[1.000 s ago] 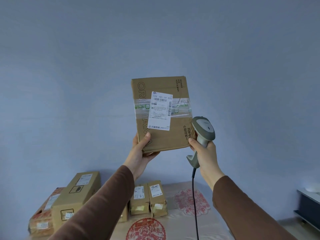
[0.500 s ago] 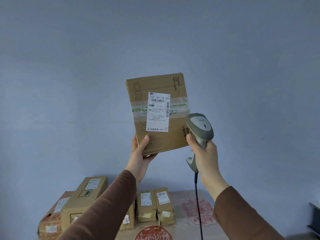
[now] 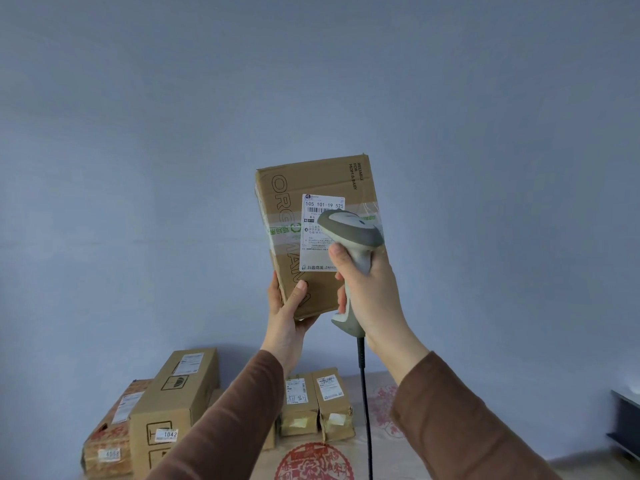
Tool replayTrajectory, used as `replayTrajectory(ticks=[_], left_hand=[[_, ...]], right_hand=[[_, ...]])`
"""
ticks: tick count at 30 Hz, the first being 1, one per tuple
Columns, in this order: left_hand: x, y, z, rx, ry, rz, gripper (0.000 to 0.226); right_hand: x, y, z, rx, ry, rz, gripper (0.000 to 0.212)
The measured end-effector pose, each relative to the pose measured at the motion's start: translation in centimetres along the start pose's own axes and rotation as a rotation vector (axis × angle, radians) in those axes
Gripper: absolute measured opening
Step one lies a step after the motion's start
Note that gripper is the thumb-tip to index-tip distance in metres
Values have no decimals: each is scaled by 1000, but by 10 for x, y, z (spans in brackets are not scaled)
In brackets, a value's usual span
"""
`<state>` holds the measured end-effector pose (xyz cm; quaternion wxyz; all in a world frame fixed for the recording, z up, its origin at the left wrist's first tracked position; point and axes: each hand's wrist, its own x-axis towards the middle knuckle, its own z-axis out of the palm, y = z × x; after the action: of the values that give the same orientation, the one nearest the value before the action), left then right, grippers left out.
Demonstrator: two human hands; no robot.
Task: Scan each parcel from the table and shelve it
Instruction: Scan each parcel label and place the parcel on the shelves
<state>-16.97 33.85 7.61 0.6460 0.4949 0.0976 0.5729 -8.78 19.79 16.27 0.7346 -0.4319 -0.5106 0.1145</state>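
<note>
1. The left hand (image 3: 289, 317) grips the lower left corner of a cardboard parcel (image 3: 313, 188), thumb pressed on the front face and fingers wrapped behind. The parcel is raised in front of the blue wall (image 3: 138, 168), tilted slightly, well above the table (image 3: 379, 441).

2. The right hand (image 3: 372, 289) is curled tightly round the handle of a grey corded barcode scanner (image 3: 349, 230). The scanner head sits directly over the white shipping label (image 3: 313, 233), covering part of the barcode strip under "505 101-19 525".

3. This looks like the scan step for this parcel; shelving is not yet done. No shelf is clearly in view.

4. Risk: the scanner head may be too close to the label, or off its barcode, so the read could fail. Clear tape (image 3: 280, 230) crosses the box beside the label, and glare from it could also spoil a read.

5. Risk: the parcel is held by 1 corner only. If it is heavy or the thumb slips, it could pivot and drop onto the table below.

6. Risk: the scanner cable (image 3: 363, 393) hangs down just beside 2 small parcels (image 3: 317, 403) standing on the table. A swing of the right arm could drag the cable across them and tip them.

7. A long cardboard box (image 3: 173, 407) and a printed carton (image 3: 110, 431) lie at the table's left, presumably waiting for their turn.
</note>
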Motion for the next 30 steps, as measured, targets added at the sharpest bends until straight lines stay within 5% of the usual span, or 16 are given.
replayTrajectory(ticks=[23, 30], left_hand=[[-11, 15, -14, -20, 9, 13, 67], [-17, 22, -16, -10, 51, 25, 67]], right_hand=[[-5, 4, 15, -40, -19, 8, 18], [-4, 12, 6, -55, 8, 13, 30]])
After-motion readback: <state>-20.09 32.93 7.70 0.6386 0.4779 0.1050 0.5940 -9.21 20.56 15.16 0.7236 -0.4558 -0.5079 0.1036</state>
